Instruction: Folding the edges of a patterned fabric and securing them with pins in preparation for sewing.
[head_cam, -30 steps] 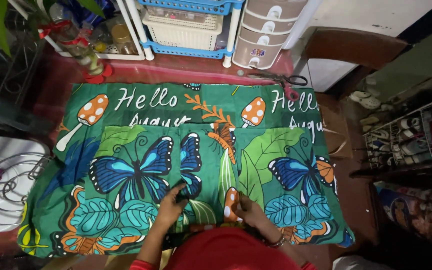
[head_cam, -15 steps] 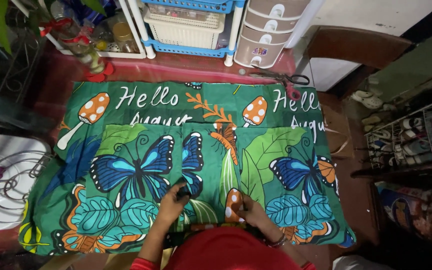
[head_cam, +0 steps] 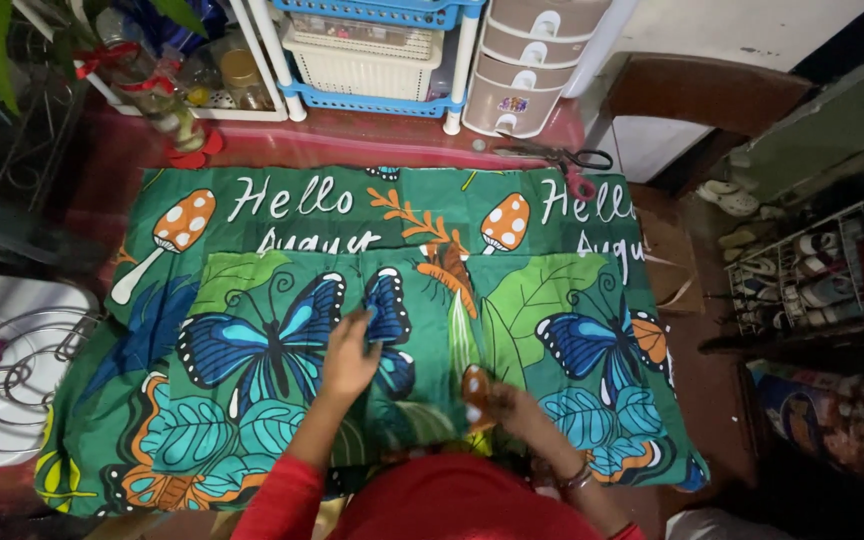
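Observation:
A green printed fabric (head_cam: 282, 215) with blue butterflies, mushrooms and leaves lies spread over a red table. A second folded layer (head_cam: 252, 300) rests on top of it, its edge running across the middle. My left hand (head_cam: 350, 358) lies flat on the butterfly print near the centre, fingers apart. My right hand (head_cam: 508, 405) rests lower, at the front edge of the cloth beside an orange mushroom print; whether it pinches the fabric is unclear. Red sleeves cover both forearms.
Scissors (head_cam: 562, 158) lie at the cloth's far right edge. Blue and white storage baskets (head_cam: 372, 40) and a small beige drawer unit (head_cam: 527, 70) stand at the back. A white wire rack (head_cam: 2, 370) sits left; a shoe rack (head_cam: 802, 270) stands right.
My left hand has slid up the cloth toward the centre butterfly. My right hand has stayed near the front edge.

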